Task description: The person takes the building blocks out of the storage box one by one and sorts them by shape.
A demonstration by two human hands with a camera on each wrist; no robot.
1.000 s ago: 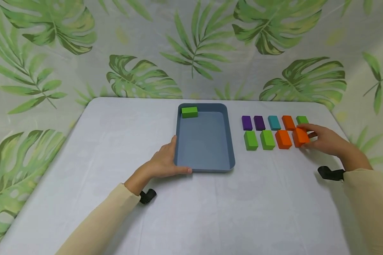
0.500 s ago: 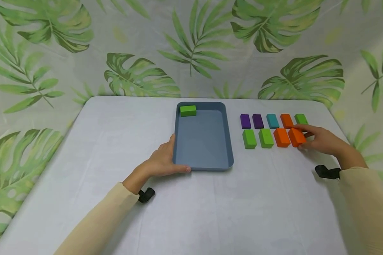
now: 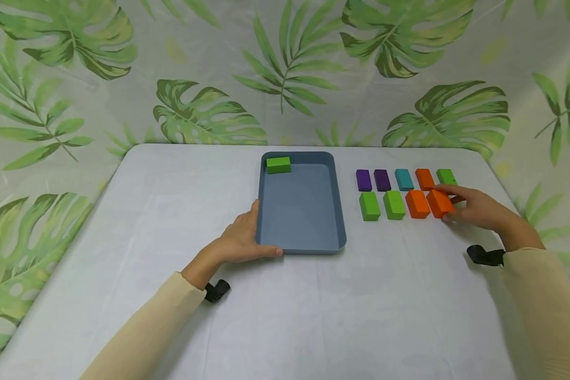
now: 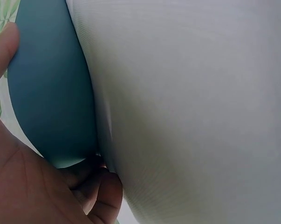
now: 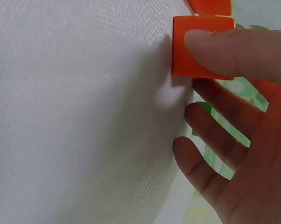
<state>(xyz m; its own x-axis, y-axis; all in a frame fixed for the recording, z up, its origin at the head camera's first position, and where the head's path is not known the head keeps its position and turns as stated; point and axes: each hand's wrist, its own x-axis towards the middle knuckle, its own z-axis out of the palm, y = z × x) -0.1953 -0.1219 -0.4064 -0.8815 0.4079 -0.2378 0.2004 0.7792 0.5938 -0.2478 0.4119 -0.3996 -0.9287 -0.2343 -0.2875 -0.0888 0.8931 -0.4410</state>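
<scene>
My left hand (image 3: pixel 239 237) holds the near left corner of a shallow blue-grey tray (image 3: pixel 304 251), thumb along its front wall and fingers at its left side. In the left wrist view, curled fingertips (image 4: pixel 110 191) sit at the tray wall (image 4: pixel 56 93). A green block (image 3: pixel 278 165) lies in the tray's far left corner. At the right, my right hand (image 3: pixel 480 208) pinches an orange block (image 3: pixel 439 203) at the end of the near row. Its thumb (image 5: pixel 224 49) presses the block's near face (image 5: pixel 180 53); the other fingers are spread below in the right wrist view.
Left of the held block stand another orange block (image 3: pixel 417 204) and two green blocks (image 3: pixel 370 206). Behind them runs a row of flatter blocks: two purple (image 3: pixel 363 180), one blue (image 3: pixel 404 180), one orange (image 3: pixel 425 179), one green (image 3: pixel 446 177). A leaf-patterned cloth (image 3: pixel 199 111) hangs behind the white table.
My right hand has shifted the orange block slightly left, nearer the other orange block. The left hand stays at the tray corner. The head view has shifted a little.
</scene>
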